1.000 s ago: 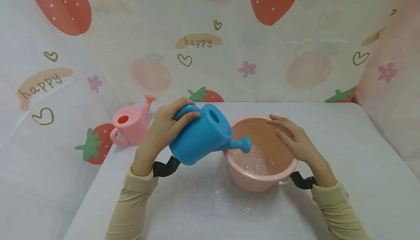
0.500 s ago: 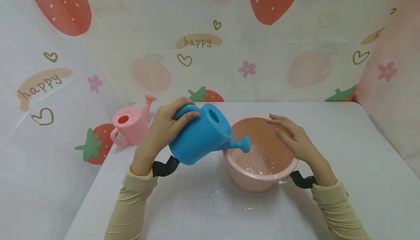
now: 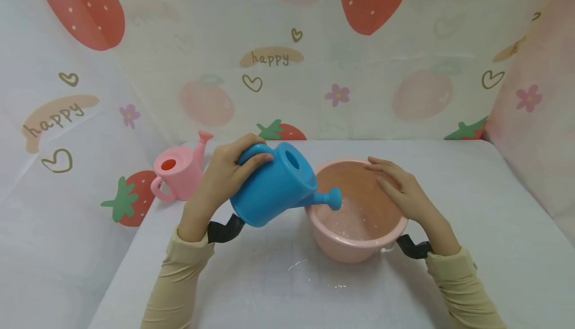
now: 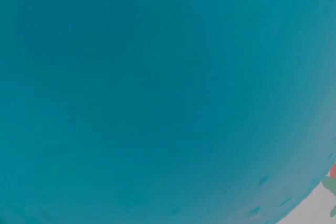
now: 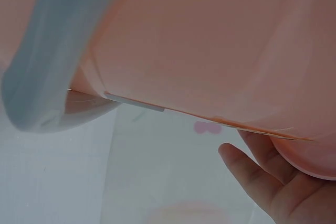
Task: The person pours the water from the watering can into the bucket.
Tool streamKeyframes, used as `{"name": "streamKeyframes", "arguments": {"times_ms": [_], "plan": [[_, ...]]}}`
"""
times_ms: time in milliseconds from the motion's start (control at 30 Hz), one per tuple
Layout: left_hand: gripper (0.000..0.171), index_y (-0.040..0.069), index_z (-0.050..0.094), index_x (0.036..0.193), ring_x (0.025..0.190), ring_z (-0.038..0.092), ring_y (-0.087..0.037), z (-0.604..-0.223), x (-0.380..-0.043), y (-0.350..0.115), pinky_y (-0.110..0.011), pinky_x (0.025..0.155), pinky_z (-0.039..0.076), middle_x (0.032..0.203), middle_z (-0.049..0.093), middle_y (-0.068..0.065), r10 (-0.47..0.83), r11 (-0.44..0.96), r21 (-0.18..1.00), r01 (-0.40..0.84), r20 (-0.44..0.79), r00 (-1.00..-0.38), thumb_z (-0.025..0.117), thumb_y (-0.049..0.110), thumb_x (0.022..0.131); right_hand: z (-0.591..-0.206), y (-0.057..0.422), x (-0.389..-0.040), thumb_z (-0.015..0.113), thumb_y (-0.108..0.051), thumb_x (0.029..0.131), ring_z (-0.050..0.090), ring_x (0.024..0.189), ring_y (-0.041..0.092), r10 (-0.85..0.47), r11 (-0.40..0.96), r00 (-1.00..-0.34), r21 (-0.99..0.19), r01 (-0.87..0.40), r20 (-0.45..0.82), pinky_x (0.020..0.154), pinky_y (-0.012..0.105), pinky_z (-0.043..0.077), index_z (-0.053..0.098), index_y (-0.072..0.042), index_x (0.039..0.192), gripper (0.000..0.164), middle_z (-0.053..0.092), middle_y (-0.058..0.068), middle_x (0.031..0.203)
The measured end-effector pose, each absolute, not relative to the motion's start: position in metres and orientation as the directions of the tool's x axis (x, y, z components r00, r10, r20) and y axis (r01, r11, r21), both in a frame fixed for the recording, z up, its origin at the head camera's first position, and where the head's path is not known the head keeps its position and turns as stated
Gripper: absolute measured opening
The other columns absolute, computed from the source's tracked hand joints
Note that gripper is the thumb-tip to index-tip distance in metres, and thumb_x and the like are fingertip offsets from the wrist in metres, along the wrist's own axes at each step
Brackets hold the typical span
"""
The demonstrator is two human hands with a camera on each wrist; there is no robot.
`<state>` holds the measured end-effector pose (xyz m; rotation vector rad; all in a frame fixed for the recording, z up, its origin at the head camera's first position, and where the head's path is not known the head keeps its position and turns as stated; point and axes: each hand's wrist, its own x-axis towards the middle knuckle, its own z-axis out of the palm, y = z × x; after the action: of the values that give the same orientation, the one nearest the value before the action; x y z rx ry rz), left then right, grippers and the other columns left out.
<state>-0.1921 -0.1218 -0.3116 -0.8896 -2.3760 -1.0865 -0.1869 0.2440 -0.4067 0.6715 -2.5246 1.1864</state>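
My left hand grips the handle of a blue watering can, thumb near its top. The can is tilted right, its spout rose over the left part of a pink basin. In the left wrist view, the can's blue wall covers nearly everything. At the basin's right rim, my right hand has its fingers extended; the right wrist view shows that hand beside the basin, fingers relaxed and not curled round it. Shiny water shows in the basin's bottom.
A pink watering can with a red opening stands at the back left of the white table. Small water splashes lie on the tabletop in front of the basin. A strawberry-print curtain hangs behind the table.
The glints and ripples in the basin's water have changed, with fewer bright spots now. Both hands, the tilted blue watering can and the basin stay almost where they were.
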Motion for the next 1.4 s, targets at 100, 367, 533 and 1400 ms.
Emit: {"name": "streamKeyframes", "arguments": {"times_ms": [100,367,533,1400], "plan": [[0.023,0.014,0.059,0.104,0.083,0.064,-0.023,-0.3113,-0.1922,-0.1218,-0.042,0.078,0.054,0.093,0.066,-0.007,0.39,0.504,0.53,0.682,0.565,-0.727,0.064,0.027,0.087,-0.4067,0.2439,-0.1867,0.052,-0.005,0.094,0.034,0.133,0.03,-0.294,0.555,-0.855,-0.652,-0.516,0.427,0.104,0.056,0.029,0.055,-0.012,0.127,0.034,0.044,0.008,0.14],[0.024,0.013,0.059,0.105,0.084,0.065,-0.025,-0.3109,-0.1918,-0.1217,-0.043,0.078,0.054,0.094,0.066,-0.008,0.394,0.507,0.528,0.681,0.561,-0.728,0.065,0.027,0.086,-0.4068,0.2438,-0.1867,0.052,-0.005,0.094,0.035,0.133,0.029,-0.292,0.56,-0.855,-0.648,-0.516,0.429,0.104,0.054,0.03,0.056,-0.013,0.126,0.034,0.045,0.008,0.14],[0.024,0.013,0.059,0.105,0.084,0.065,-0.025,-0.3111,-0.1922,-0.1217,-0.043,0.078,0.054,0.093,0.066,-0.008,0.4,0.505,0.523,0.686,0.563,-0.723,0.065,0.027,0.086,-0.4067,0.2435,-0.1869,0.052,-0.005,0.094,0.035,0.133,0.028,-0.293,0.557,-0.855,-0.651,-0.516,0.428,0.104,0.054,0.03,0.056,-0.013,0.126,0.034,0.044,0.008,0.14],[0.02,0.013,0.06,0.103,0.082,0.064,-0.021,-0.3068,-0.1927,-0.1186,-0.041,0.078,0.054,0.091,0.065,-0.005,0.427,0.48,0.499,0.722,0.586,-0.688,0.065,0.025,0.086,-0.4075,0.2439,-0.1873,0.052,-0.005,0.094,0.035,0.133,0.029,-0.293,0.555,-0.853,-0.65,-0.52,0.432,0.103,0.053,0.031,0.056,-0.013,0.126,0.034,0.044,0.007,0.14]]}}
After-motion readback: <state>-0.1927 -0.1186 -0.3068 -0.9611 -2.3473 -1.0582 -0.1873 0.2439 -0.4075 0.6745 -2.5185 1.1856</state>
